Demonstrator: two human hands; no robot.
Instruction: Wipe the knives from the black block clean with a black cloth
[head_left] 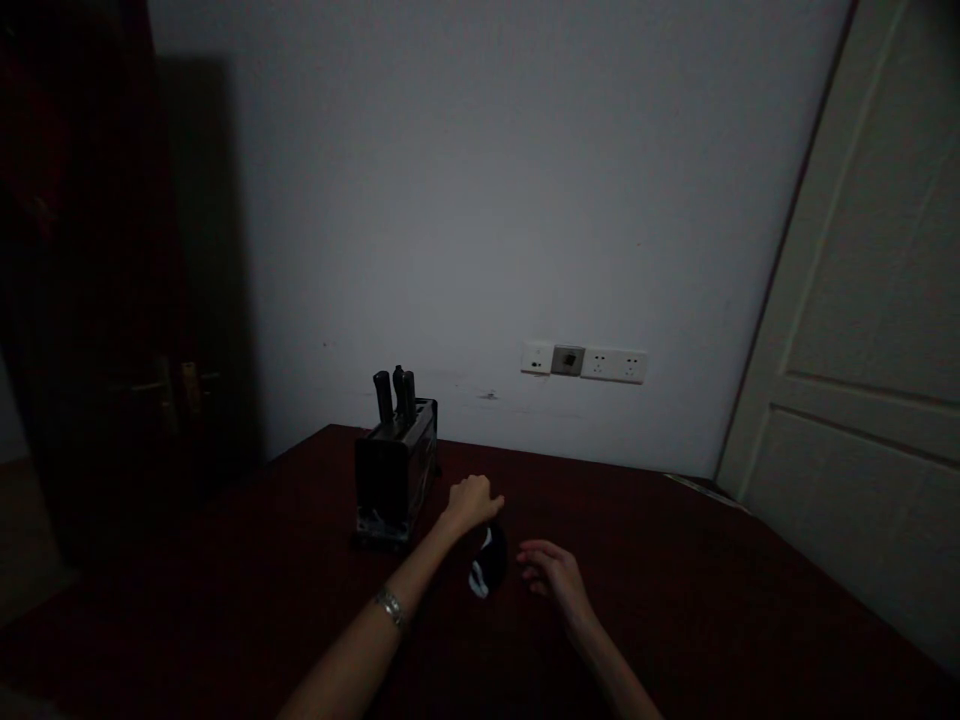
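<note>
Head view, dim light: nearest, the left forearm with a bracelet (390, 605) and the bare right forearm reach over the dark red bench (712, 600), where the right hand (551, 573) lies released, fingers loosely spread, just right of a small black-and-white object (486, 568) and apart from it. The left hand (472, 498) is curled shut over the top of that object, which stands on the bench between both hands; its kind cannot be told. Beyond, just left of the left hand, a dark knife block (394, 475) holds black handles (396, 392), and farther back wall sockets (585, 361) sit beside a white door (862, 350).
</note>
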